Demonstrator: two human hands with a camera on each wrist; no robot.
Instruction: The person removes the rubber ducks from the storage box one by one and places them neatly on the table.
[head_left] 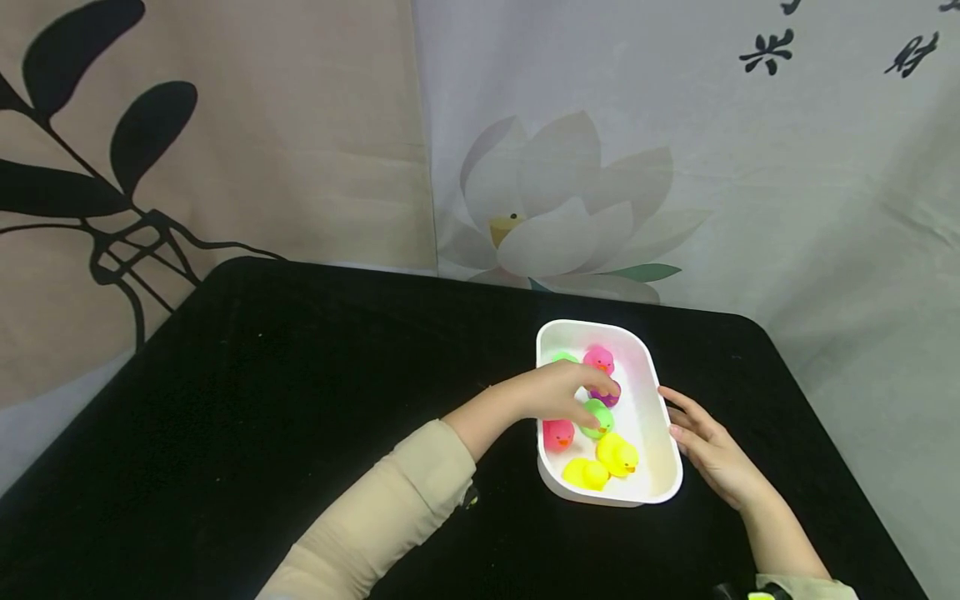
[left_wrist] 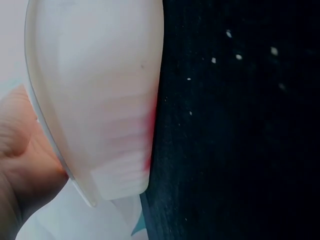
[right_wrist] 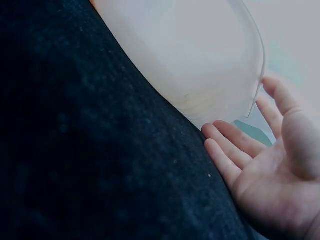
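A white plastic tub with rounded corners holds several small rubber ducks. My left hand reaches over its left rim, fingertips on a purple duck and thumb by a green duck, with finger and thumb spread apart. Beyond the fingers sits a pink duck; a second green one is partly hidden behind the hand. Nearer the front are a pink duck and two yellow ducks. My right hand, fingers extended, touches the tub's right side; the right wrist view shows its fingertips along the wall.
The tub stands on a black cloth-covered table, right of its middle. Behind the table hangs a pale backdrop printed with a lotus flower and dark leaves. The table's right edge runs just beyond my right hand.
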